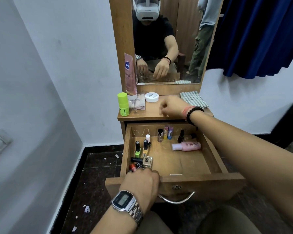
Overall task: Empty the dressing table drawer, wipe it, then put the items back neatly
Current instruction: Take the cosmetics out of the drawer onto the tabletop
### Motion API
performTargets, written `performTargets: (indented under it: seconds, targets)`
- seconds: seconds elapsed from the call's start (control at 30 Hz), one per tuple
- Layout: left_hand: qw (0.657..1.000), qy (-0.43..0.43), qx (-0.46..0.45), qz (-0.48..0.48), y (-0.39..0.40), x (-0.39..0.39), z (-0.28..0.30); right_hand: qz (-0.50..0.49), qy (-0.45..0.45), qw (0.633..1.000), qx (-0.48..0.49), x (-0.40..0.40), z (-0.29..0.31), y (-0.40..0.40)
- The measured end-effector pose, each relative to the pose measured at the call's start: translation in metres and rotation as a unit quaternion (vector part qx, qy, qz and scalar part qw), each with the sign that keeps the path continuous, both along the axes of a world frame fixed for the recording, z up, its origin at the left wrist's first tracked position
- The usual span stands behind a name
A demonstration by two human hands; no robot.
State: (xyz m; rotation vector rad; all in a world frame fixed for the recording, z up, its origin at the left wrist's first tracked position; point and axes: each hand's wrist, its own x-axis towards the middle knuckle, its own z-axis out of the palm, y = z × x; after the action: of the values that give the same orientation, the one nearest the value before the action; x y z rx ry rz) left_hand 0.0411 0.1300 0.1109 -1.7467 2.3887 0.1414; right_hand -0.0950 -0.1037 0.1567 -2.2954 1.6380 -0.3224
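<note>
Drawer (pixel 174 163) is pulled out and half full of small glass polish bottles (pixel 137 149), light but breakable, so pinch them by the caps. Left hand (pixel 142 181) curls over the front edge, apparently gripping it; right hand (pixel 172 107) hovers over the worktop (pixel 150 112), fingers curled, can't tell if holding anything.

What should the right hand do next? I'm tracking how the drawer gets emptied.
Probably bring the right hand back from the tabletop into the drawer for the pink bottle. It lies on its side, apart from the rest, easy to reach. Many items are still inside, and the left hand rests on the drawer's front edge.
</note>
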Motion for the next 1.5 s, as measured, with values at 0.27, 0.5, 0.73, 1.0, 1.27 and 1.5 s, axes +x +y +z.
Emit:
performTargets:
  seconds: [0.27,0.5,0.73,1.0,1.27,1.5]
  targets:
    - [1.0,-0.006,0.003,0.014,0.001,-0.003,0.004,0.087,0.301,0.95,-0.004,-0.048,-0.063,0.059]
    - [1.0,-0.011,0.01,0.019,0.003,-0.005,0.006,0.098,0.298,0.949,-0.036,-0.051,-0.096,0.062]
    - [1.0,-0.015,0.007,0.017,0.003,-0.004,0.006,0.14,0.309,0.94,-0.036,-0.047,-0.092,0.08]
    - [1.0,-0.013,0.002,0.02,0.003,-0.006,0.006,0.125,0.142,0.979,-0.075,-0.035,-0.046,0.088]
    - [1.0,-0.003,0.007,0.021,0.003,-0.007,0.009,-0.064,-0.377,0.924,0.003,-0.015,0.019,0.059]
    - [1.0,0.01,0.007,0.018,0.003,-0.006,0.007,-0.159,-0.534,0.82,0.132,0.009,-0.001,0.034]
